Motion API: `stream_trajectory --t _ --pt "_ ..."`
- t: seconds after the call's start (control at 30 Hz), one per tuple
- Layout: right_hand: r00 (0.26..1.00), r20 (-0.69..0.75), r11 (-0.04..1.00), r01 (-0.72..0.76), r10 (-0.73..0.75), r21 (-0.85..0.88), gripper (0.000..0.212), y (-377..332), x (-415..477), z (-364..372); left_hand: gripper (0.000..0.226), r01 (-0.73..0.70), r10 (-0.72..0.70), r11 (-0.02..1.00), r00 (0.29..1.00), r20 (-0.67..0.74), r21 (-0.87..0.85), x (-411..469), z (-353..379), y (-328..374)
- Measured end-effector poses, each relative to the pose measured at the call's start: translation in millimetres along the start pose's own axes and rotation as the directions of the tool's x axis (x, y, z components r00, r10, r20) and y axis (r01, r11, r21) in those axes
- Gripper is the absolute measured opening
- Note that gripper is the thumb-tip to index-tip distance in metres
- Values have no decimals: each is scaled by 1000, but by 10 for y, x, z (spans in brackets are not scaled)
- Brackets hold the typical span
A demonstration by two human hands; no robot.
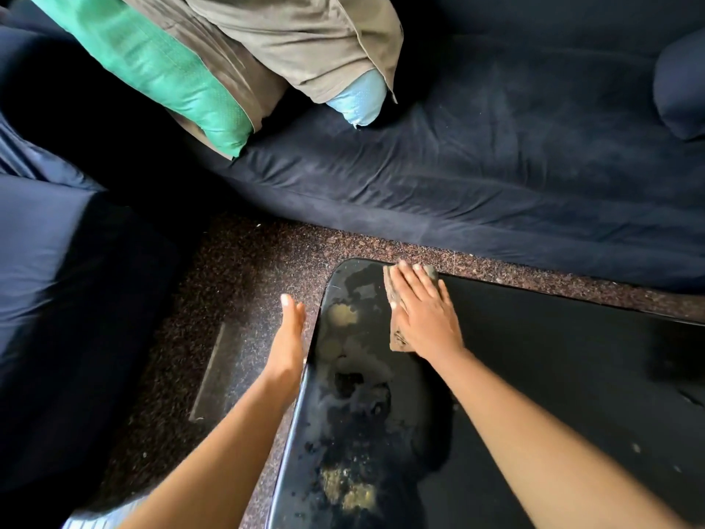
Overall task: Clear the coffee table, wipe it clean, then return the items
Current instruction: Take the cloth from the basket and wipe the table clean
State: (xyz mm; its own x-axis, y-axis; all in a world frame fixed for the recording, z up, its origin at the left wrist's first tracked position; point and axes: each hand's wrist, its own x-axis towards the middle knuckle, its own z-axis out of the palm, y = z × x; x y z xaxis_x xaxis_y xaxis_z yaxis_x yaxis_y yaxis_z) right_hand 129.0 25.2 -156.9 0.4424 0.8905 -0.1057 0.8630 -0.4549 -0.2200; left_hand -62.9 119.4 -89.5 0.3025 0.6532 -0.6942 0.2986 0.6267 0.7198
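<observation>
The glossy black coffee table (553, 357) fills the lower right, its rounded far-left corner near the middle of the view. My right hand (425, 313) lies flat on a brown cloth (393, 299) pressed to the tabletop at that corner, fingers spread toward the sofa. Smears and pale dusty patches (351, 486) show on the table's left part. My left hand (290, 330) hovers edge-on beside the table's left edge, over the floor, fingers straight and holding nothing.
A dark blue sofa (477, 166) runs along the far side, with a green cushion (160, 74) and a brownish cover (290, 36) on it. Another dark blue seat (57, 280) stands at left. Speckled brown floor (244, 269) lies between them.
</observation>
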Motion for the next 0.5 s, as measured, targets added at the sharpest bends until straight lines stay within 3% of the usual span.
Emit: stream_trajectory --t 0.07,0.1,0.13,0.2,0.27,0.3,0.33,0.43,0.5 --pt "980 -25 979 -197 199 54 58 -327 103 41 83 50 -41 992 996 83 -113 69 29 138" --pt "978 -34 976 -205 208 68 58 -444 129 50 86 51 -38 990 994 104 -129 95 41 171" --pt "986 -39 985 -157 160 67 58 -495 123 67 89 51 -36 990 993 115 -129 114 43 177" --pt "997 -6 997 74 -74 22 58 -370 39 64 91 48 -35 992 992 122 -113 154 40 141" --pt "947 66 948 317 -314 -27 58 -125 -38 13 94 71 -52 989 988 148 -127 198 -12 122" --pt "937 91 940 341 -337 -30 58 -43 -33 1 97 88 -64 986 984 168 -144 209 -44 125" --pt "955 90 958 287 -284 -24 58 -22 -13 0 98 104 -74 983 979 190 -154 219 -68 125" --pt "995 -13 994 -94 95 52 57 -340 172 40 99 127 -86 978 968 237 -165 189 -105 126" --pt "984 -27 980 -174 177 94 57 -618 281 80 98 124 -75 977 961 266 -173 176 -115 111"
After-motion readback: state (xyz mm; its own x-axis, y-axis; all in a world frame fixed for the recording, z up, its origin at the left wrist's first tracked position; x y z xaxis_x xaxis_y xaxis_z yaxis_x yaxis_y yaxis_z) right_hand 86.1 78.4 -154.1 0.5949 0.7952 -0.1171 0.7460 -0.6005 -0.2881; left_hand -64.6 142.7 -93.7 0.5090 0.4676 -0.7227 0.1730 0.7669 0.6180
